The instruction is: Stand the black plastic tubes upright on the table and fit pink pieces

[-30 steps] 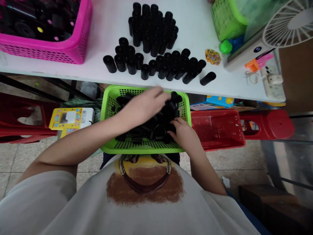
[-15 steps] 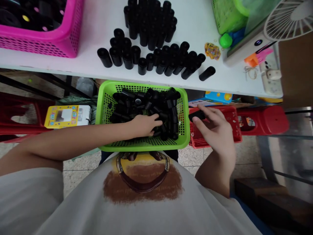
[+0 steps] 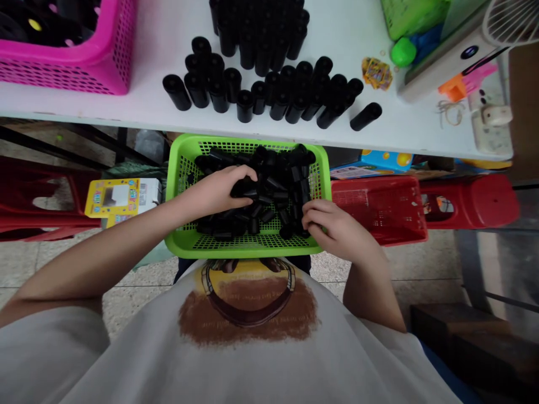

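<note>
Shirt and yellow box bear blurred lettering; left hand gapes over black tubes, right hand curls, grip unclear.

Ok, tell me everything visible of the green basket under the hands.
The green basket is plastic-looking, rectangular, open-topped, with rounded corners, smooth rim and gridded holes in its walls and floor. It stands upright between the white table and the shirt, its support hidden. Jumbled black tubes lie in it. The left hand reaches over its left side, the right hand over its right rim; contact is unclear.
</note>
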Tool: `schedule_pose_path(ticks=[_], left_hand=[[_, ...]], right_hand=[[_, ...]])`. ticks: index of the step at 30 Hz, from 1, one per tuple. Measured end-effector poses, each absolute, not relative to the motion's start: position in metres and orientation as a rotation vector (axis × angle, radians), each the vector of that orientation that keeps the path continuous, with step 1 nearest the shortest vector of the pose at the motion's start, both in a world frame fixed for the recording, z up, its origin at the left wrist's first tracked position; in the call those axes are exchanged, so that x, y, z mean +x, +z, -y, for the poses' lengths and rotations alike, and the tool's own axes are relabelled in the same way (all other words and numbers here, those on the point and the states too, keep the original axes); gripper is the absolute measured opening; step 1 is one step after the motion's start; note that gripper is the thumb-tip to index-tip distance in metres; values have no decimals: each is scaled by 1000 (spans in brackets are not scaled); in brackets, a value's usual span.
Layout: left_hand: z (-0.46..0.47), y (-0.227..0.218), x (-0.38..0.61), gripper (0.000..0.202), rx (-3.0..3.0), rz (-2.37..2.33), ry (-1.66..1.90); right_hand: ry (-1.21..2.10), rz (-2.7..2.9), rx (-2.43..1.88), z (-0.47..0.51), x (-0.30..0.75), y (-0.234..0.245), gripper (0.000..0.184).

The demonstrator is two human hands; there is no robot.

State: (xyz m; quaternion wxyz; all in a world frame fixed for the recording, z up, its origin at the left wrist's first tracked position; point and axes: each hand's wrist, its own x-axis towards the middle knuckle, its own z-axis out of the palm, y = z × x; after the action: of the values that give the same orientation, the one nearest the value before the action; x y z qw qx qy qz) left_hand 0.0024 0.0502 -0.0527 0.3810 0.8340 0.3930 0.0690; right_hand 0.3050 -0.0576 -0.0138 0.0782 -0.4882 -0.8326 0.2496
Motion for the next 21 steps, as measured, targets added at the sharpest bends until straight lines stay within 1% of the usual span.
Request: schedule_pose_path(ticks=[3,4,6,9,12,16,18,21], left_hand=[[-45,-55,3,32,2075,-1000,142],[-43,-56,4,32,2038,-1020,152],[-42,-56,4,40,1901,-1087,207],[-39,-55,4,54,1627,-1143,288],[-33,-47,2,55,1539,-1118,436],[-19,-32,0,52,1608,-1102,677],[-11,-26,-3,53,1619,-1132,684],[0,-23,-5,53,1603,-1174,648]], right_hand=[[603,2836,-1688,53,295,-11,22],[563,2928,-1746,53,291,-11,20],[540,3083,-1789,53,282,-10,19],[531,3234,-1795,55,266,-12,27],[509,3322,-1812,55,254,-13,37],[515,3405,-1701,51,255,-14,31],[538,3379,-1592,45,261,-13,27],[682,3271,-1435,33,272,-12,19]])
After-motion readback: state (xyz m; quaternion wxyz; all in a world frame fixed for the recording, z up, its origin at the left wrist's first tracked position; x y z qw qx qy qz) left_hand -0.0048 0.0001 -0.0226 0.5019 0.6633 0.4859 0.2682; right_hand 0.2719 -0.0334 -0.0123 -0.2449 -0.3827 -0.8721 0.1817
